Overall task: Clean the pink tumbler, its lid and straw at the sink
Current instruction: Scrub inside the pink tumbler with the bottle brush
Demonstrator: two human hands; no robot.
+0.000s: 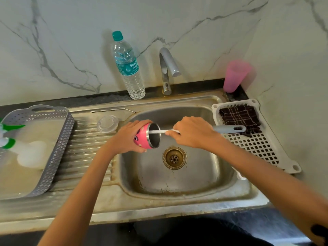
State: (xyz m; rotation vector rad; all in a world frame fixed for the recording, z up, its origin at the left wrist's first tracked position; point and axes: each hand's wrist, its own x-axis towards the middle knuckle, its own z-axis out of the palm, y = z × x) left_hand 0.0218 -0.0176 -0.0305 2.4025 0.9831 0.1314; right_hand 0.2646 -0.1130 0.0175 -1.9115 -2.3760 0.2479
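pink tumbler (142,134) sideways in grasp of left hand (126,138), brush (229,129) in grasp of right hand (193,133), tip inside tumbler

The white stem of the grey-handled bottle brush (229,129) vanishes past the rim of the pink steel-lined tumbler (142,137), so its head is unseen. The brush's middle is covered by the fingers of the right hand (193,132). Fingers of the left hand (127,137) hide the tumbler's base. Far left of them, a green-and-white object (7,137) is blurred and cut by the edge. A translucent pink plastic cup (234,76), well beyond the right fingers, is blurred.
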